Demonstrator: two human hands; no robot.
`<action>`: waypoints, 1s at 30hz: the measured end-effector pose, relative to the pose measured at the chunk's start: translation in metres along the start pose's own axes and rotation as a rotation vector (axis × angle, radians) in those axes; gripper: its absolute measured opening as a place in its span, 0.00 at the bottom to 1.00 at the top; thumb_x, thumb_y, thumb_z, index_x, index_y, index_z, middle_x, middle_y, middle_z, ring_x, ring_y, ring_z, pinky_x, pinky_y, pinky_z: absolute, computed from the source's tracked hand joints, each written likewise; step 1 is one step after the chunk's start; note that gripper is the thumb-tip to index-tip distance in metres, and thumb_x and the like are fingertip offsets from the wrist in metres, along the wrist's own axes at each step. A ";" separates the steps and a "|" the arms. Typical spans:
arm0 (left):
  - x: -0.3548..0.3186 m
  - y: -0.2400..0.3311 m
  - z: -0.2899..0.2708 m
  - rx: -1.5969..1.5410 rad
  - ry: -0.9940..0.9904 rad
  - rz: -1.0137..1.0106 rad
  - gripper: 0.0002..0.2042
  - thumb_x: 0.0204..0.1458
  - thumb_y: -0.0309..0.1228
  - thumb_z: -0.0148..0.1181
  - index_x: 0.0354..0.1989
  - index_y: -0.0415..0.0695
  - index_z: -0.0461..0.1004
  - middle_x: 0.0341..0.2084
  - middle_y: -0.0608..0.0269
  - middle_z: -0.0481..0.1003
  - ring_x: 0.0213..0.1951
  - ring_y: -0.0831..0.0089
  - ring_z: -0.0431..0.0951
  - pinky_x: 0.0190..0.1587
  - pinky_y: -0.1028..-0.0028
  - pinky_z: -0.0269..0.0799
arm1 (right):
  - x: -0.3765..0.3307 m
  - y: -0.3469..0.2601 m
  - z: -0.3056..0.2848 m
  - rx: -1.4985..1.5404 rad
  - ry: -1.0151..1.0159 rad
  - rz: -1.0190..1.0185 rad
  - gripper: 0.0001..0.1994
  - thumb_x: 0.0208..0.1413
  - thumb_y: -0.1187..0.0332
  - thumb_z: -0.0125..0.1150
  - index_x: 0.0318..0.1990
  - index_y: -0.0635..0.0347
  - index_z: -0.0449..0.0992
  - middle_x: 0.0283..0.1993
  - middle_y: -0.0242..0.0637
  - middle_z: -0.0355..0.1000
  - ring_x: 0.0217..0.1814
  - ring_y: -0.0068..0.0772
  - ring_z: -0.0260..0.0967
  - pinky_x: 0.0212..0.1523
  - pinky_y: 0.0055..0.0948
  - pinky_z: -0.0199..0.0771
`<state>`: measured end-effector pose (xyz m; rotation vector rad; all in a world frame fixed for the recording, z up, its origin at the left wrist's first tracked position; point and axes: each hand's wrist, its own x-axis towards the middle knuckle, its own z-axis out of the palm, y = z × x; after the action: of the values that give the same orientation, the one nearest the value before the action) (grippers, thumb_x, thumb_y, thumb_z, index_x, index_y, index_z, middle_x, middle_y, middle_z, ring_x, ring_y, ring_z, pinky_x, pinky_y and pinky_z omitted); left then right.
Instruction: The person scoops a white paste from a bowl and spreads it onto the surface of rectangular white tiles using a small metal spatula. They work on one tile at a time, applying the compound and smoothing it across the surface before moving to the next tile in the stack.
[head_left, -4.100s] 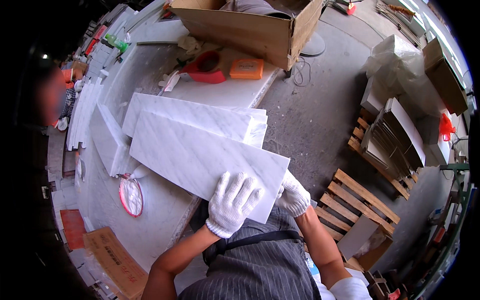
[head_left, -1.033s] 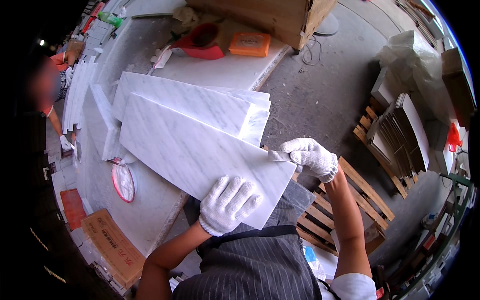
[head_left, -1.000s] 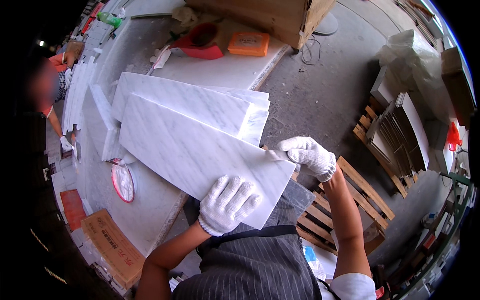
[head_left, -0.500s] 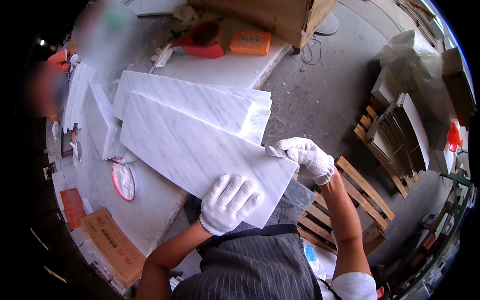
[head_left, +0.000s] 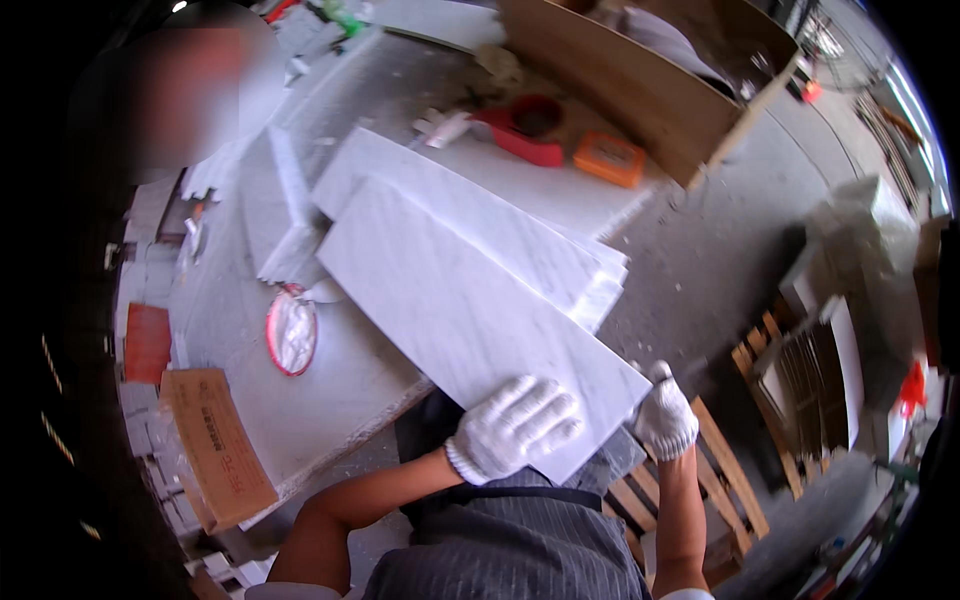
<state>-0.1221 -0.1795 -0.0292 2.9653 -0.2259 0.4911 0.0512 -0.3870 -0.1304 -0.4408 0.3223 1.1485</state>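
**Gloved hands steadying a marble slab at the bench edge**

Grey, dusty workbench (head_left: 330,400) is filling the left and middle of the view, with a concrete floor and a wooden pallet (head_left: 735,480) lying off to the right. A long white marble slab (head_left: 450,300) is lying slantwise on the bench, its near end jutting out past the bench edge toward the person. It is resting partly on a stack of similar slabs (head_left: 540,240) just behind it. The left hand (head_left: 512,425), in a white knit glove, is pressing flat on the slab's near end, fingers spread and extended. The right hand (head_left: 664,420), gloved likewise, is curling its fingers at the slab's near right corner, touching the edge; whether it is truly gripping cannot be told. A round red-rimmed dish (head_left: 291,331) is sitting on the bench just left of the slab. Farther back, a red container (head_left: 530,128) and an orange block (head_left: 612,158) are lying near a large cardboard box (head_left: 640,85).
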 end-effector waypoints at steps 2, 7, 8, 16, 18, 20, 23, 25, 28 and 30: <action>0.000 0.002 -0.003 -0.060 -0.022 -0.034 0.19 0.63 0.35 0.48 0.63 0.58 0.71 0.65 0.65 0.65 0.67 0.65 0.64 0.69 0.61 0.61 | 0.000 0.007 0.004 0.103 -0.064 0.024 0.11 0.54 0.63 0.71 0.42 0.46 0.77 0.62 0.39 0.69 0.58 0.42 0.71 0.44 0.38 0.81; -0.002 0.007 -0.040 -0.091 -0.208 -0.046 0.20 0.58 0.40 0.55 0.59 0.57 0.73 0.62 0.64 0.67 0.65 0.65 0.66 0.70 0.59 0.60 | -0.023 -0.028 0.026 0.089 -0.249 -0.178 0.09 0.61 0.69 0.62 0.48 0.48 0.78 0.68 0.40 0.64 0.63 0.46 0.69 0.57 0.47 0.78; -0.005 0.002 -0.053 -0.200 -0.222 -0.128 0.23 0.52 0.44 0.63 0.58 0.56 0.74 0.59 0.64 0.69 0.64 0.65 0.66 0.69 0.59 0.61 | -0.018 -0.034 0.024 0.162 -0.278 -0.169 0.08 0.62 0.69 0.59 0.48 0.49 0.78 0.68 0.40 0.64 0.63 0.45 0.69 0.58 0.46 0.77; -0.066 0.004 -0.051 -1.138 0.349 -1.257 0.10 0.57 0.34 0.65 0.34 0.41 0.75 0.36 0.62 0.78 0.41 0.75 0.79 0.44 0.73 0.75 | 0.010 -0.047 0.064 -0.428 -0.243 -0.219 0.08 0.60 0.62 0.65 0.43 0.51 0.76 0.59 0.35 0.72 0.55 0.38 0.71 0.58 0.37 0.71; -0.062 0.000 -0.027 -1.580 0.324 -1.339 0.13 0.60 0.38 0.62 0.35 0.40 0.73 0.40 0.62 0.77 0.47 0.77 0.76 0.52 0.74 0.71 | 0.017 -0.042 0.090 -0.563 -0.314 -0.202 0.11 0.58 0.62 0.67 0.42 0.56 0.76 0.59 0.42 0.73 0.55 0.38 0.71 0.59 0.38 0.68; -0.046 -0.003 -0.015 -1.803 0.196 -1.413 0.18 0.63 0.41 0.58 0.45 0.35 0.74 0.46 0.58 0.75 0.55 0.75 0.72 0.67 0.74 0.63 | 0.020 -0.055 0.087 -0.809 -0.284 -0.173 0.10 0.58 0.64 0.65 0.41 0.59 0.76 0.58 0.47 0.73 0.55 0.37 0.71 0.58 0.38 0.69; -0.023 -0.005 -0.004 -1.751 0.213 -1.383 0.21 0.61 0.43 0.60 0.53 0.37 0.75 0.47 0.64 0.77 0.51 0.79 0.73 0.57 0.76 0.67 | 0.021 -0.049 0.116 -0.982 -0.322 -0.130 0.09 0.58 0.67 0.65 0.40 0.64 0.77 0.55 0.49 0.74 0.51 0.35 0.73 0.54 0.35 0.73; -0.014 0.000 0.004 -1.736 0.389 -1.482 0.19 0.60 0.40 0.62 0.51 0.37 0.77 0.46 0.64 0.78 0.49 0.79 0.74 0.55 0.77 0.68 | 0.016 -0.055 0.119 -1.040 -0.238 -0.082 0.08 0.59 0.68 0.64 0.40 0.64 0.77 0.52 0.46 0.76 0.50 0.32 0.74 0.54 0.34 0.73; -0.023 0.014 0.007 -1.772 0.815 -1.476 0.16 0.58 0.35 0.64 0.48 0.36 0.77 0.43 0.64 0.79 0.44 0.78 0.76 0.51 0.76 0.71 | 0.009 -0.035 0.123 -1.069 -0.179 -0.066 0.05 0.60 0.73 0.61 0.40 0.65 0.78 0.48 0.42 0.78 0.48 0.30 0.75 0.53 0.31 0.74; -0.032 0.015 -0.002 -1.721 0.983 -1.493 0.13 0.57 0.32 0.65 0.45 0.35 0.78 0.40 0.64 0.79 0.42 0.78 0.77 0.48 0.76 0.73 | 0.007 -0.027 0.125 -1.073 -0.172 0.000 0.05 0.61 0.73 0.60 0.41 0.65 0.78 0.48 0.41 0.78 0.45 0.31 0.76 0.49 0.30 0.75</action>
<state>-0.1555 -0.1902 -0.0369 0.5564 0.9743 0.7234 0.0818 -0.3289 -0.0206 -1.2611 -0.4900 1.2835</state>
